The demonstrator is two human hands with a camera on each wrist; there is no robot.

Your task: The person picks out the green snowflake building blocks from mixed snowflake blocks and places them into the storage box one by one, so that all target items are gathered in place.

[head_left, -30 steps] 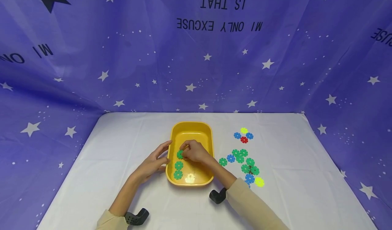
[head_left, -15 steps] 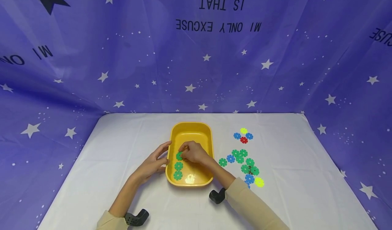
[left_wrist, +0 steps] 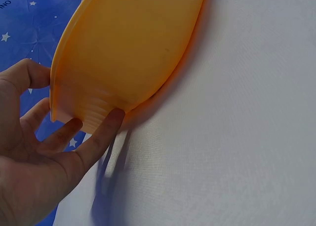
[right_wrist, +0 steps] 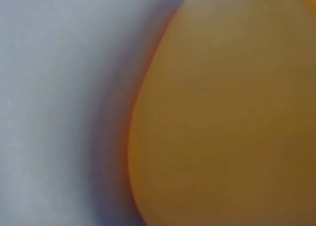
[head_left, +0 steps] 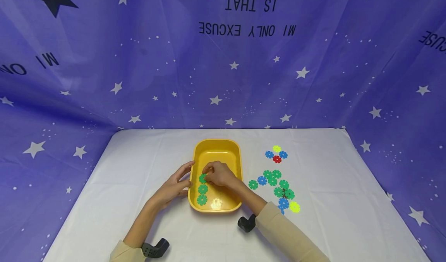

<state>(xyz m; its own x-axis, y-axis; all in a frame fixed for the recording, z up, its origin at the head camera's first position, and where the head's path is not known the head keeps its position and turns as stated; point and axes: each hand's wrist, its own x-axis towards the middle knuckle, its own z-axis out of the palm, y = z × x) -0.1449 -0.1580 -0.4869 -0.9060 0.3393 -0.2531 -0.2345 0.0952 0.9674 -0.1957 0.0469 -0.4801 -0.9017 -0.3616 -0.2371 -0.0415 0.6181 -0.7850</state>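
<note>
Right now I have the yellow tray point(head_left: 226, 195) lying lengthwise away from me on the white table point(head_left: 139, 153), with three toothed green discs inside it. They line up along its left side: the near disc point(head_left: 202, 199), the middle disc point(head_left: 203, 189) just beyond it, and the far disc point(head_left: 203, 178) just beyond that. They sit close together, though I can't tell whether their teeth interlock.

That far disc lies right at the fingertips of the right hand point(head_left: 219, 173), which reaches into the tray over the right wall and partly covers it. On the head view I see those fingers curled, thumb and forefinger pinching the disc at its right edge. My right wrist view is filled mostly by the tray's outer wall.

Over on the other side, the left hand point(head_left: 172, 186) keeps a loose, spread shape, fingertips touching the outside of the tray's left wall, one up at the rim. I see it grasping nothing.

Out to the right of the tray, I have a cluster of loose pieces point(head_left: 272, 181) on the cloth, mostly green with some blue, and a small foursome beyond them: one yellow, two blue, one red.
</note>
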